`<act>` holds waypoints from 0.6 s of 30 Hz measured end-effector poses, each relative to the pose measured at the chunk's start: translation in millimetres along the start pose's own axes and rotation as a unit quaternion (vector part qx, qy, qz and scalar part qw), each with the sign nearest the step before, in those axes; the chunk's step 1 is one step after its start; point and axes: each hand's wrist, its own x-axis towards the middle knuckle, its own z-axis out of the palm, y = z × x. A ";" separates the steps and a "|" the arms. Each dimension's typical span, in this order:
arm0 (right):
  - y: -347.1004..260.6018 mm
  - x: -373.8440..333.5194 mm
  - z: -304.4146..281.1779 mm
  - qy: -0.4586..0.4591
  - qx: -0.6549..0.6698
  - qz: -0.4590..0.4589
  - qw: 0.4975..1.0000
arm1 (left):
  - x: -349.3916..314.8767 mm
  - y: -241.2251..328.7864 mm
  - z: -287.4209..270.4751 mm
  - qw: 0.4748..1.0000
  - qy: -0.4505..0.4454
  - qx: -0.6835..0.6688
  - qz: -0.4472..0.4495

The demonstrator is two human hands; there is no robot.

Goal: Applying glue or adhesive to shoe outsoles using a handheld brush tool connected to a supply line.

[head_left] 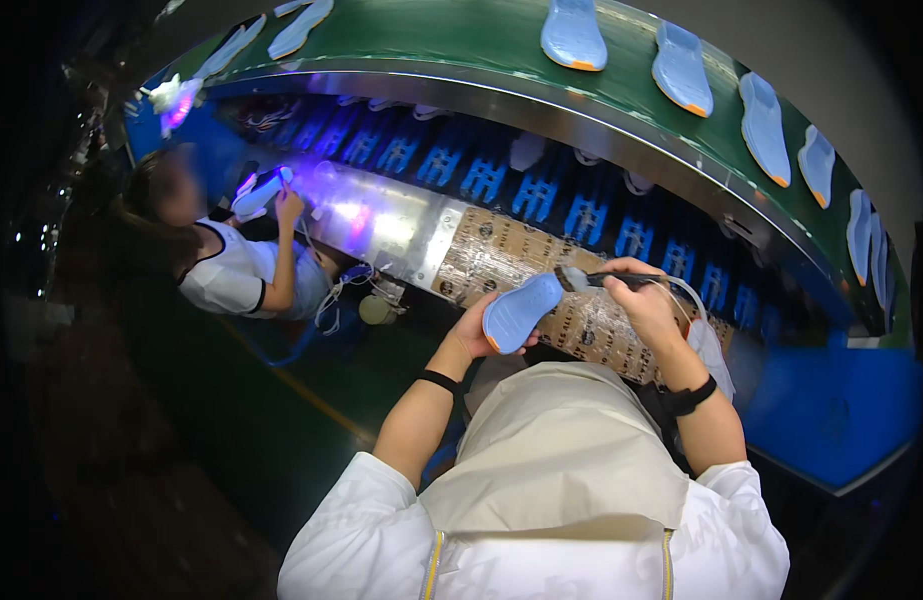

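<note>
Cream apron (pixel 556 450) and white sleeves (pixel 356 505) fill the foreground, and just beyond them the left hand (pixel 471 328) has a blue insole (pixel 521 313) cradled, fingers curled round its orange-tipped end, in front of the brown-covered bench (pixel 601 335). Opposite, the right hand (pixel 639 298) is closed round a dark-handled brush (pixel 573 279), bristles right at the insole's far end; touching or not, I can't tell. That insole looks light and springy, likely to bend under firm pressure, perhaps slick on its face: best held by the rim, palm beneath, upper surface free.
</note>
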 end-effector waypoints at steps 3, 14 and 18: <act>-0.9 7.1 7.1 0.007 -0.016 0.028 0.999 | 32.4 -19.6 40.3 0.996 0.051 0.013 0.074; -31.1 15.1 30.7 0.078 -0.193 -0.232 0.950 | 72.2 -26.1 150.0 0.951 0.078 0.075 0.289; -55.3 -17.1 25.8 -0.103 -0.249 -0.287 0.919 | 80.0 -12.2 171.9 0.932 0.059 0.096 0.344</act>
